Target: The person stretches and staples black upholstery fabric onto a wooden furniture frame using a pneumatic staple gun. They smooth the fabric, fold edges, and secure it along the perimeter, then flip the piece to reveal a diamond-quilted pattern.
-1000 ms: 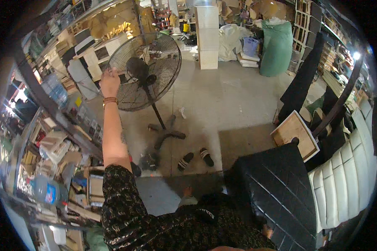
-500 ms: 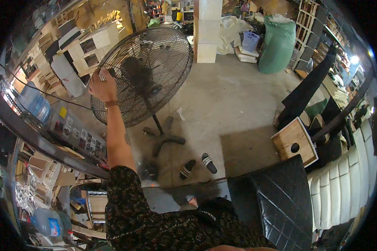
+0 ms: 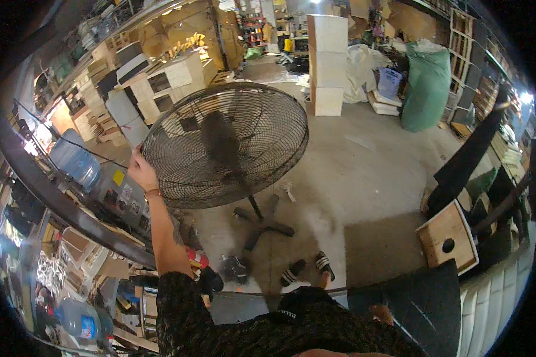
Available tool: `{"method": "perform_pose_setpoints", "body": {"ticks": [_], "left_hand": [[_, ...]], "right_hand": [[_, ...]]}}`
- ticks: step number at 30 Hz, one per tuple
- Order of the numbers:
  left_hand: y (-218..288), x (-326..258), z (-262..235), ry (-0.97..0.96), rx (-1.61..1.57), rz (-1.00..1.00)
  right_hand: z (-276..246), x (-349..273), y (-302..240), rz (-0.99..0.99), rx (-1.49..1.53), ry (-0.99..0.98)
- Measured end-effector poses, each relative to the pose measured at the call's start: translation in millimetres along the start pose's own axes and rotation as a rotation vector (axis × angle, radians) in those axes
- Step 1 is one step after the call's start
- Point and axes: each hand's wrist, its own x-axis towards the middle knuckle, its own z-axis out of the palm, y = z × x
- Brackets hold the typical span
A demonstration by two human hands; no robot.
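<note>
My left arm reaches up and forward, and my left hand (image 3: 143, 171) is closed on the left rim of a big dark pedestal fan (image 3: 268, 160). The fan's round wire cage is tilted, its face partly turned upward. Its pole runs down to a dark cross-shaped base (image 3: 262, 229) on the floor. At the lower right, a small blurred patch of skin, seemingly my right hand (image 3: 382, 313), shows by the black quilted panel (image 3: 423, 303); its fingers cannot be made out. A bare foot is at one of two dark striped slippers (image 3: 293, 272).
A metal frame bar (image 3: 71, 202) crosses the left side, near a large water bottle (image 3: 74, 157). On the right lean a wooden board with a round hole (image 3: 448, 229) and white padded panels (image 3: 497, 309). Farther off stand a white pillar (image 3: 329, 65) and a green sack (image 3: 426, 89).
The fan's cage has tipped to a flatter angle, my left hand still on its rim. A foot has come to the right slipper. The view has shifted, and the skin patch at lower right appears.
</note>
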Motion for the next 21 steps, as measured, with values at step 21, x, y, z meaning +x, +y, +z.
{"method": "perform_pose_setpoints", "body": {"ticks": [21], "left_hand": [[-38,1,-6,-0.028,-0.01,0.175]], "right_hand": [[-149,175,-199,-0.632,0.61,-0.188]]}}
